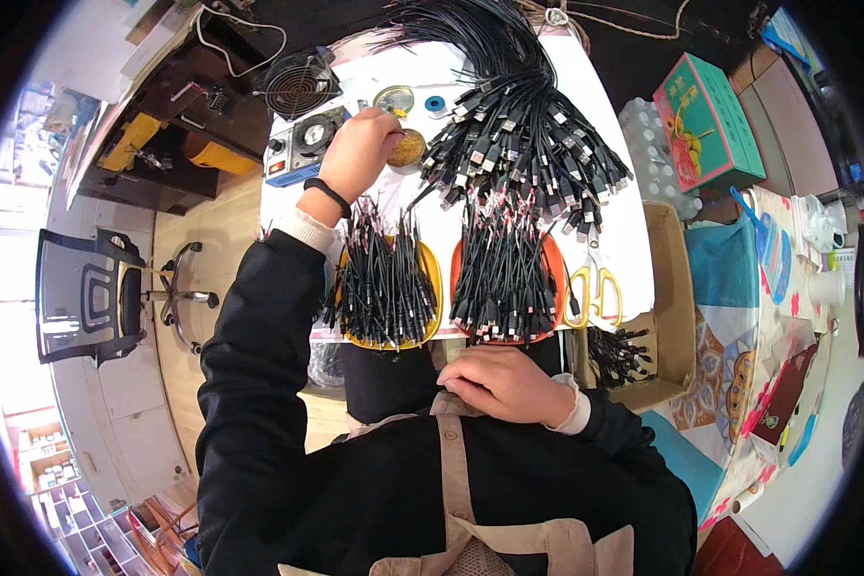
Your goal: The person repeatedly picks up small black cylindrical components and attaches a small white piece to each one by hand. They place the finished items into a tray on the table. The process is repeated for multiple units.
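At the back of the white table, my left hand (358, 149) is closed at the left edge of a small round tin (409, 148) of brownish, grainy stuff; its fingertips are partly hidden. A round lid (394, 100) and a small blue spool (435, 104) are just beyond it. My right hand (505, 382) rests low in front of my body, below the table's front edge, with its fingers curled; what they hold, if anything, is hidden. Between my hands stand a yellow tray (436, 288) and an orange tray (558, 278), both heaped with short black cables.
A large bundle of black USB cables (518, 134) covers the back right. Left are a blue soldering station (302, 149) and a fan (300, 84). Yellow-handled scissors (600, 293) lie by the orange tray. A cardboard box (672, 326) stands right, an office chair (96, 298) left.
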Demonstrator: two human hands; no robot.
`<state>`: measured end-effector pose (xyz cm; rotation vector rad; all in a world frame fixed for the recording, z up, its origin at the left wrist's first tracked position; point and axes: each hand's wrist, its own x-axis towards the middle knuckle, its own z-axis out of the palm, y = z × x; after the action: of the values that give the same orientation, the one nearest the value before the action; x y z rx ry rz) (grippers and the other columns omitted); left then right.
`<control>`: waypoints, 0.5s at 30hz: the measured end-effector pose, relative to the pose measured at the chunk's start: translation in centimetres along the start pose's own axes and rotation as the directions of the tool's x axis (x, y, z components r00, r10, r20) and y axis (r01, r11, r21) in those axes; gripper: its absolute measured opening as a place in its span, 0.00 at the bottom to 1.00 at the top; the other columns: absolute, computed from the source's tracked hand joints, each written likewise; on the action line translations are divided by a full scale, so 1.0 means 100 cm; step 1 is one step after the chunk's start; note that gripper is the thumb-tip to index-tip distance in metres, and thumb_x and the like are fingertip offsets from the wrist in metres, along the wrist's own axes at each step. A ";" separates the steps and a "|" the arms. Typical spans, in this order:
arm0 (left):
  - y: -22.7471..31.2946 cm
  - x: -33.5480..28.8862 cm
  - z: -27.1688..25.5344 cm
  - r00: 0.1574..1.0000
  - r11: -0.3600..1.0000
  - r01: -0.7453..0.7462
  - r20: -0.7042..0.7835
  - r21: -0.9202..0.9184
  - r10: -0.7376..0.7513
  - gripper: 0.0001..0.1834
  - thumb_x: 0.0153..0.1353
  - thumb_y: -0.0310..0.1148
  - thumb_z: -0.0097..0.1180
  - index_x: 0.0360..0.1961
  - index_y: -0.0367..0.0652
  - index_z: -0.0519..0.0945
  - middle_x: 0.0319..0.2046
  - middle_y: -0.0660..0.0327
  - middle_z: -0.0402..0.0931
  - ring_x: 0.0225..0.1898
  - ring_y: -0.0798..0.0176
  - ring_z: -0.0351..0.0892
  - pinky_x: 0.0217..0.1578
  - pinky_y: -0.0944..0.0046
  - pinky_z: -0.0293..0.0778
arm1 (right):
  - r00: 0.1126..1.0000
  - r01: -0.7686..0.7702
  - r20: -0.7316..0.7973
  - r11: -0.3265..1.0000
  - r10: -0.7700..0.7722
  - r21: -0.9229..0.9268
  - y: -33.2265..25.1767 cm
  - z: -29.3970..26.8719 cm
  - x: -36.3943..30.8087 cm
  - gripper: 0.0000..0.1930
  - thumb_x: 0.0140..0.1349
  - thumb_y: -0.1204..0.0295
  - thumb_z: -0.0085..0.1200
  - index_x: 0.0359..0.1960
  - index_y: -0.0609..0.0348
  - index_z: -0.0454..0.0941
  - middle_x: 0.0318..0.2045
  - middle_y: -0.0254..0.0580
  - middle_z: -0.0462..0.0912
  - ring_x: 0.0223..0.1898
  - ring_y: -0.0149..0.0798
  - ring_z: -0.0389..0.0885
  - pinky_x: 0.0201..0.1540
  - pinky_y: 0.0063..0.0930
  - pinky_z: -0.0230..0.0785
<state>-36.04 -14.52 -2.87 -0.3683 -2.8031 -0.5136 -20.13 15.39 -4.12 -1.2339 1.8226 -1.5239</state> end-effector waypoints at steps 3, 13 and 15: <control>-0.002 -0.014 -0.021 0.998 1.000 0.005 -0.069 -0.016 -0.006 0.04 0.57 0.26 0.57 0.31 0.37 0.80 0.30 0.50 0.76 0.34 0.44 0.77 0.36 0.50 0.73 | 1.000 -0.002 0.010 1.000 0.002 -0.004 -0.001 0.002 -0.001 0.06 0.65 0.71 0.52 0.38 0.60 0.77 0.33 0.42 0.81 0.35 0.46 0.80 0.39 0.35 0.72; -0.076 -0.052 -0.072 0.970 0.961 0.177 -0.200 0.211 -0.135 0.03 0.56 0.23 0.58 0.30 0.34 0.78 0.28 0.47 0.77 0.32 0.42 0.77 0.35 0.52 0.72 | 0.999 -0.025 0.046 0.999 0.026 -0.031 -0.007 0.012 0.000 0.07 0.64 0.72 0.52 0.39 0.61 0.78 0.34 0.45 0.81 0.35 0.48 0.81 0.38 0.35 0.73; -0.089 -0.054 -0.071 0.976 0.961 0.166 -0.177 0.219 -0.128 0.03 0.56 0.24 0.57 0.30 0.34 0.78 0.28 0.47 0.76 0.33 0.41 0.77 0.35 0.49 0.73 | 0.999 -0.011 0.042 0.999 0.013 -0.043 -0.007 0.012 0.001 0.07 0.64 0.72 0.53 0.39 0.61 0.78 0.34 0.45 0.81 0.35 0.47 0.81 0.38 0.35 0.73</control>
<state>-32.11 -26.37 -0.83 -0.0652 -2.7049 -0.2269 -18.93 14.70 -3.79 -1.2626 1.8411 -1.4487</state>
